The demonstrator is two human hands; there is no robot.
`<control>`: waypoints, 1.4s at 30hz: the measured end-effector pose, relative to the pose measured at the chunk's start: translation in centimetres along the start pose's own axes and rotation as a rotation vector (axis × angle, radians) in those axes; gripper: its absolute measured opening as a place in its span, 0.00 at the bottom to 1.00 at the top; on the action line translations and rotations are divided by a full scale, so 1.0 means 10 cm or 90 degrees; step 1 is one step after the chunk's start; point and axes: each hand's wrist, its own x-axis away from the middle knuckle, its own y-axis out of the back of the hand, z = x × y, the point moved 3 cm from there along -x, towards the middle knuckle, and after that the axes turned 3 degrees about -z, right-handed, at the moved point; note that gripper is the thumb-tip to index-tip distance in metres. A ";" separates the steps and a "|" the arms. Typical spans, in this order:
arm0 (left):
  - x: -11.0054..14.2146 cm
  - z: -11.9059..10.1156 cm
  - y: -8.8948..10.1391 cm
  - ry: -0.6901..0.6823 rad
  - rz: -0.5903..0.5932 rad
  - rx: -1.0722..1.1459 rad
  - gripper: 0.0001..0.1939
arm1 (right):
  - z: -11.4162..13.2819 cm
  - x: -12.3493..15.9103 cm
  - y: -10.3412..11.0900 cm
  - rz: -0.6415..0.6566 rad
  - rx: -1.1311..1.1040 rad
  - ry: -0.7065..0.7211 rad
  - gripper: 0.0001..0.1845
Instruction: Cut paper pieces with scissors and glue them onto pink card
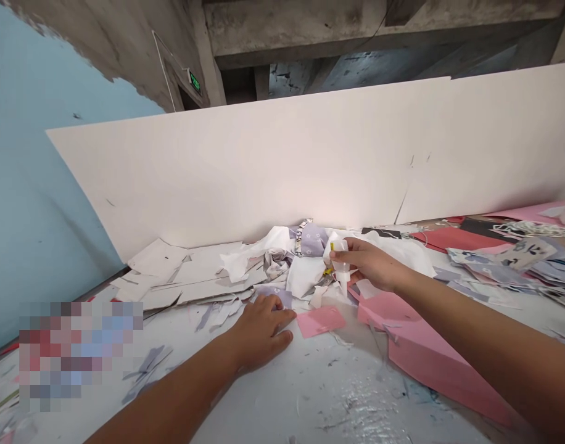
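Observation:
My right hand (372,264) is closed around a small clear squeeze bottle (340,250) with a white tip. The bottle is tipped nozzle down, above the far edge of a small pink paper rectangle (323,322). On the white tabletop, my left hand (266,333) rests with its fingers apart and holds nothing. One of its fingertips is at the left edge of the pink rectangle; whether it presses on it I cannot tell. Beyond that hand lies a lavender patterned scrap (276,295). Under my right forearm stretches a larger pink sheet (430,345).
White paper scraps (305,274) are heaped against an upright white board (282,166). Flat cardboard pieces (208,271) lie at the back left. Red paper (453,238), patterned scraps (499,262) and white string (535,229) lie at the right. A pixelated patch covers the left front.

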 end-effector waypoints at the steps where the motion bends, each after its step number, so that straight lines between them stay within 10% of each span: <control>1: 0.00 -0.01 0.01 0.000 0.001 0.002 0.17 | -0.01 0.00 -0.01 -0.002 -0.002 0.002 0.11; 12: 0.01 -0.02 0.01 -0.006 -0.008 0.005 0.17 | -0.25 -0.07 -0.13 0.045 0.127 -0.017 0.12; 23: 0.03 -0.04 0.03 0.009 -0.016 0.027 0.17 | -0.36 -0.10 0.01 -0.034 0.563 0.035 0.20; 35: 0.03 -0.03 0.04 0.023 -0.032 0.078 0.17 | -0.29 0.04 -0.34 -0.076 0.881 0.144 0.14; 42: 0.04 0.20 -0.03 0.248 -0.148 0.416 0.11 | -0.36 -0.01 -0.31 -0.092 0.890 0.197 0.13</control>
